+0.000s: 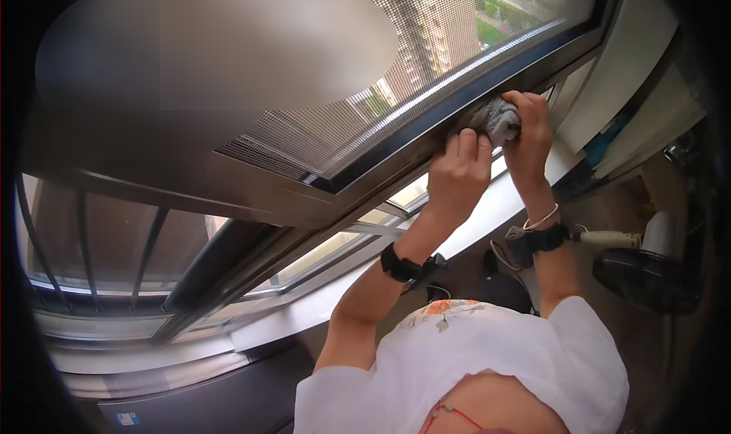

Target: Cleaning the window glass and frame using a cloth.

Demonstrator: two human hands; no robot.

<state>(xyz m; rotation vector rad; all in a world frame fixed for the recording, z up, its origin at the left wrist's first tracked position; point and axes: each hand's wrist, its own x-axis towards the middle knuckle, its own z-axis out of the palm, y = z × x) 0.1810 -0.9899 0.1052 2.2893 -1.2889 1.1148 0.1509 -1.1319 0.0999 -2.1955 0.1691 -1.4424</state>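
A bunched grey cloth (498,119) lies against the dark frame (388,154) of a window sash with a mesh screen (320,134). My right hand (530,131) grips the cloth from its right side, fingers curled over the top. At the cloth's lower left is my left hand (461,168), its fingers bent and touching the cloth and the frame; whether it also grips the cloth is hard to see. Each wrist has a black band, and a pale loop hangs on the right one.
Metal bars (145,260) stand outside at the lower left, above a white sill (262,325). Curtains (622,68) hang at the right. A black rounded object (645,280) and a cream-coloured handle (608,239) are at the lower right. A dark panel (217,397) lies below the sill.
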